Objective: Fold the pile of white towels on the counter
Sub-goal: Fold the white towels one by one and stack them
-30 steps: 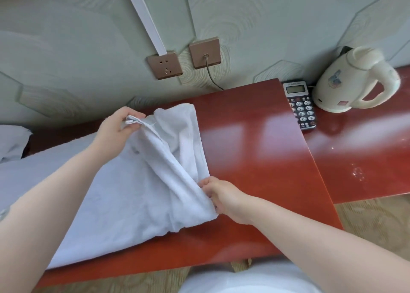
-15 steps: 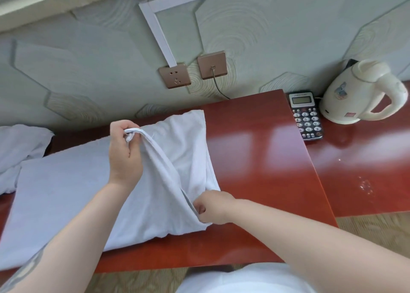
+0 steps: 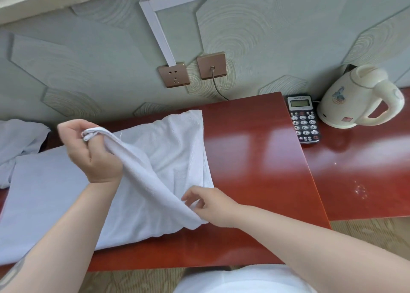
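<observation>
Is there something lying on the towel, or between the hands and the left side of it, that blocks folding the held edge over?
Nothing visible does. The left hand and right hand grip one edge of the towel, lifted. The rest lies flat on the counter.

Phone (image 3: 304, 119) keypad: digits 1–9 legible; brand line unreadable.

I see two bare forearms reaching in from the bottom of my view, with no sleeves, watch, bracelet or rings on either. The left hand (image 3: 93, 153) and the right hand (image 3: 213, 206) are ungloved, the nails short and unpainted as far as I can tell. On the left forearm (image 3: 15, 272), close to the bottom edge, there is a dark grey mark, too blurred to read. At the bottom centre I see a white garment (image 3: 239, 279), plain and smooth.
</observation>
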Motion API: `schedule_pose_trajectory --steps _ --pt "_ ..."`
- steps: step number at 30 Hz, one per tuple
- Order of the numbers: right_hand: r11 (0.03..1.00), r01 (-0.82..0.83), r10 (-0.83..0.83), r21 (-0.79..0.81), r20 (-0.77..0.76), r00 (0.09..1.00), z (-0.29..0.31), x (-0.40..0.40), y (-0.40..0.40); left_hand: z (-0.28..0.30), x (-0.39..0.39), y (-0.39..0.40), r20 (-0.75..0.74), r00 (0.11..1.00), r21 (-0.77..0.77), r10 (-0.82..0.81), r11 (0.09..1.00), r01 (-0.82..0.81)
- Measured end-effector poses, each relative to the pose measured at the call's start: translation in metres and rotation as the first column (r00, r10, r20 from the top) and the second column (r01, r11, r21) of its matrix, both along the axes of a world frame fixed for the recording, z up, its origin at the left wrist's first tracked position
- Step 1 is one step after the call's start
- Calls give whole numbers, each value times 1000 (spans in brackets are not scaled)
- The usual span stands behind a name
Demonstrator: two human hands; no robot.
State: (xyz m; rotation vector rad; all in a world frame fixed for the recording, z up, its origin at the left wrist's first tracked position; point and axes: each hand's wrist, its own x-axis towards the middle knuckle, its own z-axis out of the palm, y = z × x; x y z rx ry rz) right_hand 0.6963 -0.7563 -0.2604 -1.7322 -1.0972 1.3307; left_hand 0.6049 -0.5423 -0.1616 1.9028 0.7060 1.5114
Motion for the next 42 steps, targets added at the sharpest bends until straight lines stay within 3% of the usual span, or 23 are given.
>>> schedule_pose_trajectory --steps 3,6,8,11,14,17,22,26,29,32,36,42 --pt "940 -329 339 -91 154 928 7 6 10 8 0 -7 63 998 77 13 997 -18" --pt "876 -443 482 -190 317 817 10 6 19 7 1 -19 33 999 111 36 993 -39" --pt "919 -355 394 -171 410 823 8 2 20 9 2 -19 58 995 46 84 995 -87" --pt "996 -90 91 -20 387 917 6 0 10 15 -1 -14 100 988 19 121 992 -124" --pt "973 158 -198 170 260 945 3 2 -12 22 -7 -12 114 983 95 142 984 -154" --pt "932 196 -287 306 287 914 1 6 -37 24 -17 -6 151 971 105 188 973 -205" --pt "930 10 -161 367 383 910 -6 18 -57 15 -20 -17 102 973 90 209 972 -218" --pt "917 137 -298 374 414 860 -8 22 -37 19 -5 -23 110 986 95 126 986 -137" --pt "943 119 -267 312 490 830 -3 27 -16 31 10 -26 142 990 91 24 995 -37" --pt "980 71 -141 184 403 904 -2 24 -8 36 20 -30 141 990 101 -8 995 -7" --pt "983 122 -166 137 384 908 4 33 2 39 22 -29 153 988 80 -3 997 -9" --pt "990 -133 108 56 326 939 13 27 7 39 17 -24 135 991 70 26 997 -36"
